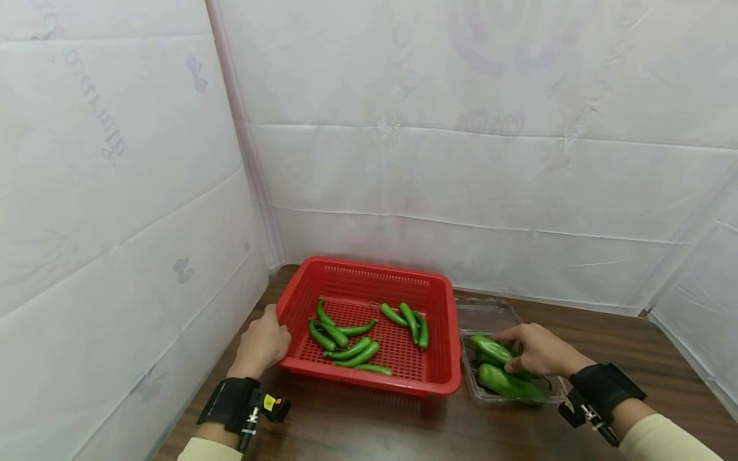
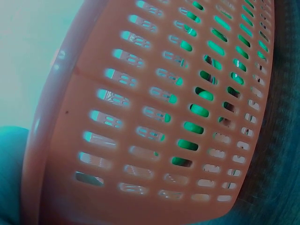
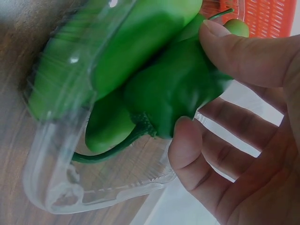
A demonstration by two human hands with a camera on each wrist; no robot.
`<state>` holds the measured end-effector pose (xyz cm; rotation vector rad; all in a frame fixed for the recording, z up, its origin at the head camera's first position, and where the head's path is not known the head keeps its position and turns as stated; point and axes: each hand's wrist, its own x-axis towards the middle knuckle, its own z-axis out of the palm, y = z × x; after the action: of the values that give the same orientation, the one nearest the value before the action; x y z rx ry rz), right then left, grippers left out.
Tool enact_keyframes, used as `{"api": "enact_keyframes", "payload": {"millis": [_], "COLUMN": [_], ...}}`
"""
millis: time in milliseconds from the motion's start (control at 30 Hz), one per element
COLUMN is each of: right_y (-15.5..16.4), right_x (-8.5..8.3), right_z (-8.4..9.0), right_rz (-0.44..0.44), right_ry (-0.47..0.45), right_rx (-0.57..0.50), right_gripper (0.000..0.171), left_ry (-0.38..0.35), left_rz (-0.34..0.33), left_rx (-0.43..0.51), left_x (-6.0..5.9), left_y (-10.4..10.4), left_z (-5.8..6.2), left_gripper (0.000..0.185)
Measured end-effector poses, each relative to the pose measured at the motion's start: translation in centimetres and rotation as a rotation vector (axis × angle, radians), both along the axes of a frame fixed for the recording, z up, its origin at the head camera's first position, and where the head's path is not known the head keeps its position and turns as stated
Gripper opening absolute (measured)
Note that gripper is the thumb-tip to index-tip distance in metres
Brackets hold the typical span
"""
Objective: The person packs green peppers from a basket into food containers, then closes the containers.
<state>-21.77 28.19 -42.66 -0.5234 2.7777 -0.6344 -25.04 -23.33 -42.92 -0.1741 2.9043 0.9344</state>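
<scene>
My left hand [image 1: 262, 341] grips the left rim of a red plastic basket [image 1: 444, 388]. Several slim green chili peppers [image 1: 347, 351] lie loose on its perforated floor. In the left wrist view the slotted basket wall [image 2: 140, 117] fills most of the picture, and only a bit of hand shows at the left edge. On the right, my right hand [image 1: 544, 349] reaches into a clear plastic container [image 1: 468, 378] and holds a dark green pepper [image 3: 173, 84] between thumb and fingers. Another large green pepper [image 1: 501, 379] lies beside it in the container.
The container's clear lid [image 1: 484, 314] is folded back behind it, close to the basket's right wall. Both stand on a dark wooden table [image 1: 623, 333]. White sheeting [image 1: 461, 173] rises behind the table and along its sides.
</scene>
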Motion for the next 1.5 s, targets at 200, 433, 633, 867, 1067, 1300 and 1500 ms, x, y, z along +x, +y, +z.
{"api": "enact_keyframes", "payload": {"millis": [200,433,633,867,1067,1300,1500], "right_y": [0.03,0.01,0.03,0.06,0.05,0.16,0.10], "right_x": [0.06,0.01,0.06,0.06,0.00,0.01,0.16], "right_z": [0.11,-0.02,-0.03,-0.04,-0.14,-0.07,0.03], "right_rz": [-0.001,-0.015,-0.014,-0.014,-0.018,0.001,0.007], "right_ry": [-0.002,-0.012,-0.013,-0.015,-0.026,-0.018,-0.017], "right_rx": [0.001,-0.002,-0.005,-0.005,-0.010,-0.010,-0.022], "right_gripper": [0.058,0.057,0.057,0.057,0.058,0.058,0.058], "left_ry": [0.011,0.003,0.000,-0.007,-0.002,-0.003,0.021], "left_rz": [-0.006,-0.004,-0.005,0.001,-0.003,-0.003,-0.015], "left_rx": [0.003,0.002,-0.004,0.001,-0.004,-0.013,-0.019], "left_x": [0.02,-0.03,-0.11,-0.06,-0.10,-0.15,-0.06], "left_y": [-0.03,-0.01,-0.09,-0.09,-0.07,-0.05,-0.04], "left_z": [-0.09,-0.09,-0.11,-0.10,-0.04,-0.08,-0.07], "left_gripper": [0.052,0.053,0.053,0.054,0.054,0.054,0.054]}}
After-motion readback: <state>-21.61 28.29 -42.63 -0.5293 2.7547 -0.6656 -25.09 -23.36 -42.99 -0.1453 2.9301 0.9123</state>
